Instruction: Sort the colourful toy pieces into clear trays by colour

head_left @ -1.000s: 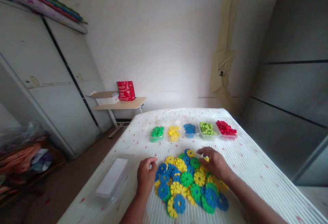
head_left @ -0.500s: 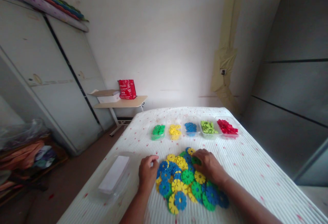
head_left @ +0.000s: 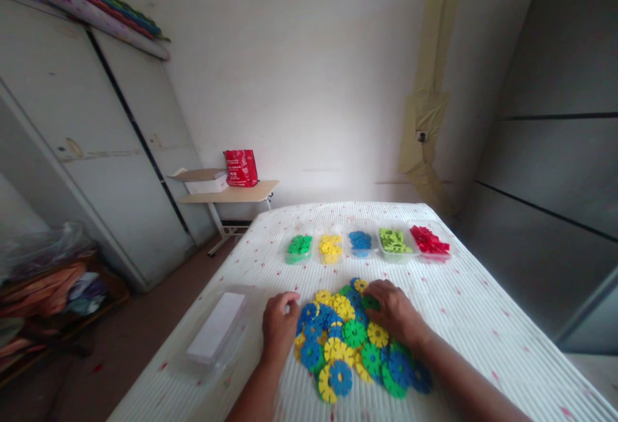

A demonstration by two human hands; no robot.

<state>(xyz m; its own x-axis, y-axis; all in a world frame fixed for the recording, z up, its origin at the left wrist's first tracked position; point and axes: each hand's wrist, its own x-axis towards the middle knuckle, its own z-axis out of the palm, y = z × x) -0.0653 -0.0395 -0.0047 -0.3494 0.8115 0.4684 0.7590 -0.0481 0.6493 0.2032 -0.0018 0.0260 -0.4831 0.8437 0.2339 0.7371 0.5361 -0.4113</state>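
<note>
Two hands in view. Left hand [head_left: 280,324] is resting, fingers curled, just beside the left edge of a pile of slotted discs [head_left: 355,332]; unable to determine whether it is holding anything. Right hand [head_left: 396,314] is bending its fingers over a green disc [head_left: 371,302] at the pile's far right; grip unconfirmed. Blue, yellow and green discs are overlapping on the worktop [head_left: 261,274]. Left: white slab [head_left: 217,329] is lying on clear plastic [head_left: 234,339]. Beyond: five clear tubs [head_left: 396,256] are standing in a row, containing green, yellow, blue, lime and red pieces [head_left: 429,240].
</note>
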